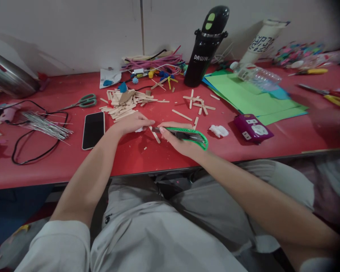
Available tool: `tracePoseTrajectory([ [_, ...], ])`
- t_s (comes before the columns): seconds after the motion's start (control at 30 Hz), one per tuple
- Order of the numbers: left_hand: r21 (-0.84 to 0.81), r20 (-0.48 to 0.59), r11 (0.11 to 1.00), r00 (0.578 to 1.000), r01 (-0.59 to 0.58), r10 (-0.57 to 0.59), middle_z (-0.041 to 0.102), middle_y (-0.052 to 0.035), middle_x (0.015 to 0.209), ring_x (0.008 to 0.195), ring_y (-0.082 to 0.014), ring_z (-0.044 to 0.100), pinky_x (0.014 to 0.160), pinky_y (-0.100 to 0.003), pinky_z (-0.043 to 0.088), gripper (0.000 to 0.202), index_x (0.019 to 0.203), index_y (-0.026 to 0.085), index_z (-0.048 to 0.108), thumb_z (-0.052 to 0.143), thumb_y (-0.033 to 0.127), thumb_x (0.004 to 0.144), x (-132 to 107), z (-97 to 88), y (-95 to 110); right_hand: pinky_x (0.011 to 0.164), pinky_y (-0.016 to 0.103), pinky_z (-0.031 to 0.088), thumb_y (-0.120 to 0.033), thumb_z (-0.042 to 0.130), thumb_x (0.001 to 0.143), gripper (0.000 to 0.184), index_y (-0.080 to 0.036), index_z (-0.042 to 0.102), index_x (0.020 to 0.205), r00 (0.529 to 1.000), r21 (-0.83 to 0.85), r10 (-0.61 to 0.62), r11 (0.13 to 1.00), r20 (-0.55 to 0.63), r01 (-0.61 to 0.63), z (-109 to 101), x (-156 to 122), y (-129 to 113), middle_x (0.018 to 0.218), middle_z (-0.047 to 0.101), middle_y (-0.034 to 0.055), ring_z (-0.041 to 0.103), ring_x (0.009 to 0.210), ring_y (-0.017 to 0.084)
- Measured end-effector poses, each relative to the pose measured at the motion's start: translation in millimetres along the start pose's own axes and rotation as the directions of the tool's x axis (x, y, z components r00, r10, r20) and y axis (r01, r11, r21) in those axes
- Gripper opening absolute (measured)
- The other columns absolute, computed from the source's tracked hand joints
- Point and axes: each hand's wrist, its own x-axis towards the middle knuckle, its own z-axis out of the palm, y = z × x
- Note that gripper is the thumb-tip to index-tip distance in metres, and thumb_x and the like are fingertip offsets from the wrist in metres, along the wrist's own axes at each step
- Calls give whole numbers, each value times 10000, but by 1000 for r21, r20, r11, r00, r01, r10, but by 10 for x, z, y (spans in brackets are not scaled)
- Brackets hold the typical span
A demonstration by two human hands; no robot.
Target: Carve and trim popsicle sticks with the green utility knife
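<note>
My right hand (178, 142) is closed around a green utility knife (201, 138), its blade pointing left. The blade meets a wooden craft stick (155, 136) that slants on the red table. My left hand (133, 122) lies at the stick's upper end, fingers pressed together there; their exact grip is partly hidden. A bit of white tissue (139, 129) shows beneath the left hand. Just behind that hand spreads a pile of craft sticks (124, 102). Loose sticks joined in a small cluster (200, 102) lie farther back on the right.
A phone (93, 130), scissors (86, 101) and a bundle of wires (48, 126) lie to the left. At the back stands a black bottle (201, 56). Green paper sheets (240, 92), crumpled tissue (218, 130) and a purple box (252, 128) are on the right.
</note>
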Motion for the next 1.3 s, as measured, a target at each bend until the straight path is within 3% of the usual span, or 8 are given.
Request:
tracePoseTrajectory([
  [0.47,-81,74,997,997,-20,26,381,43,490,480,-77,333,519,-266,236,348,548,171,528,605,421,779,84,-8,-120,618,242,512,-338,572,911,209,-211,648,763,998,70,2,998,65,-6,26,92,6,628,662,-15,594,568,119],
  [0.77,-74,104,997,994,-16,24,404,32,506,492,-83,341,541,-276,237,328,544,176,512,575,386,789,94,-23,-90,674,280,544,-342,573,904,197,-213,675,796,1000,27,-7,1000,-7,7,96,44,66,694,706,13,652,644,155],
  [0.97,-78,117,997,993,-8,17,389,38,502,497,-79,322,548,-276,229,333,545,174,509,578,380,796,76,-29,-60,696,287,541,-361,563,914,222,-209,684,806,1000,-16,-26,1000,12,26,94,57,90,724,712,22,662,685,163],
  [1.3,-77,112,996,992,-43,52,398,32,502,489,-82,323,545,-275,237,346,537,174,521,598,411,777,122,-19,-140,700,298,551,-427,558,916,256,-222,670,812,1000,55,-11,998,27,9,123,46,75,707,709,18,655,654,163],
])
